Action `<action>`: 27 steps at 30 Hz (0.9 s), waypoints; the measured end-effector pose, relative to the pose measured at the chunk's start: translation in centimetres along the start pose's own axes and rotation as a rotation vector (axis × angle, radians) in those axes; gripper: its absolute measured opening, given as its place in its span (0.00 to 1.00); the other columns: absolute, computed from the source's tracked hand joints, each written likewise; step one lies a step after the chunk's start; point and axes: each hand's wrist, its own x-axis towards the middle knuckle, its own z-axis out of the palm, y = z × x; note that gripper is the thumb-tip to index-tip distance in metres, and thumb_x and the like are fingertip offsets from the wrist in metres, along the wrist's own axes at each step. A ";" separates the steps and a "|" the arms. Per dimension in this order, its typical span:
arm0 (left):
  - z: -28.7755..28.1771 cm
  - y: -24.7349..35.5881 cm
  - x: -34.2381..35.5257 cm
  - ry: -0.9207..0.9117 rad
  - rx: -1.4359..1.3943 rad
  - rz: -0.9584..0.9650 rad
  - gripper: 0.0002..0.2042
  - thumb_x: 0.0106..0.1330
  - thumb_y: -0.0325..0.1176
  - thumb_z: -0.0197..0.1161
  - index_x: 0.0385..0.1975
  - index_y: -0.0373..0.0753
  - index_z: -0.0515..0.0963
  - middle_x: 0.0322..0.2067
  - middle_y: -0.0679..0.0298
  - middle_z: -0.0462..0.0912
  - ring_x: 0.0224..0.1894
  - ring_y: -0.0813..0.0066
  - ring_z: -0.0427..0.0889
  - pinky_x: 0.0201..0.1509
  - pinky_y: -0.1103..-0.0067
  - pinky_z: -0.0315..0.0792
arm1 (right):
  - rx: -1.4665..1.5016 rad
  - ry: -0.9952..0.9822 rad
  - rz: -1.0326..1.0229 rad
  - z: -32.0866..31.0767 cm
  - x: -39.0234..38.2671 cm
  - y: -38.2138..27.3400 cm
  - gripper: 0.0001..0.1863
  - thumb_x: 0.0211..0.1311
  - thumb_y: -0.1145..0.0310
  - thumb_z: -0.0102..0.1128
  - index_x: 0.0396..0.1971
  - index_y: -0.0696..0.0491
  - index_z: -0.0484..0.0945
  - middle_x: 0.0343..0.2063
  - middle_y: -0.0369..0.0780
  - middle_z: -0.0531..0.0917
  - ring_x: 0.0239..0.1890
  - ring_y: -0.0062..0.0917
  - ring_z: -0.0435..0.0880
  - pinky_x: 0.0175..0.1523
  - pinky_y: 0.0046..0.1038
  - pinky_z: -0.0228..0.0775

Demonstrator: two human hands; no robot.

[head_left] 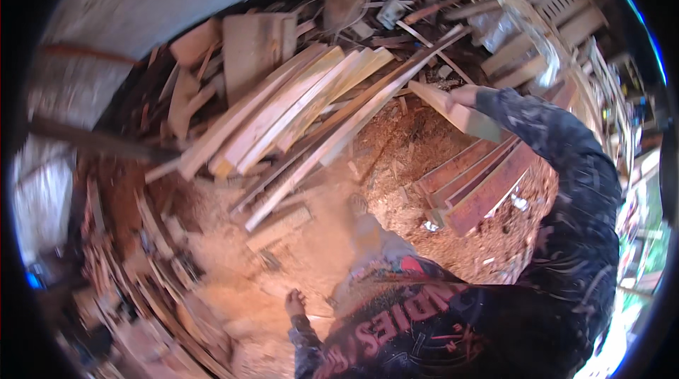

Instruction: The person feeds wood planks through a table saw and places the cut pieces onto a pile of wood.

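My right arm reaches out to the far right, and my right hand (462, 97) is closed on the upper edge of a wooden board (458, 120). This board is pale and tapers toward its far left end. Close beside it, several reddish-brown planks (488, 191) lie on the shavings. My left hand (296, 302) hangs low near my body, over the sawdust-covered ground. Its fingers are loosely apart, slightly blurred, with nothing seen in them.
A stack of pale sawn boards (283, 107) lies ahead, with a long narrow plank (332, 160) along its right side. Offcuts (258, 39) are heaped behind it. More strips of wood (152, 287) line the left. Wood shavings (396, 160) cover the ground.
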 end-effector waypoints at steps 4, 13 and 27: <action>-0.7 -6.7 -3.7 -0.055 -0.245 -0.101 0.15 0.69 0.43 0.58 0.50 0.43 0.74 0.40 0.65 0.82 0.34 0.75 0.82 0.28 0.81 0.71 | -0.703 -0.108 -0.323 6.6 -20.6 -5.7 0.34 0.44 0.47 0.64 0.54 0.46 0.80 0.38 0.55 0.84 0.38 0.44 0.85 0.46 0.37 0.74; -5.2 -7.9 -13.2 -0.204 -1.364 -0.186 0.43 0.65 0.63 0.54 0.68 0.34 0.54 0.65 0.44 0.64 0.62 0.48 0.70 0.64 0.53 0.66 | -1.038 -0.370 -0.915 25.7 -48.0 -14.6 0.50 0.39 0.47 0.68 0.67 0.46 0.64 0.50 0.60 0.71 0.51 0.55 0.75 0.57 0.42 0.69; -35.6 -13.8 -33.0 0.938 -1.741 0.663 0.33 0.67 0.57 0.57 0.63 0.37 0.65 0.60 0.53 0.71 0.62 0.54 0.71 0.65 0.60 0.68 | -1.112 -0.080 -2.381 52.9 -44.5 -34.4 0.47 0.43 0.60 0.70 0.69 0.44 0.61 0.58 0.50 0.68 0.58 0.44 0.68 0.58 0.48 0.61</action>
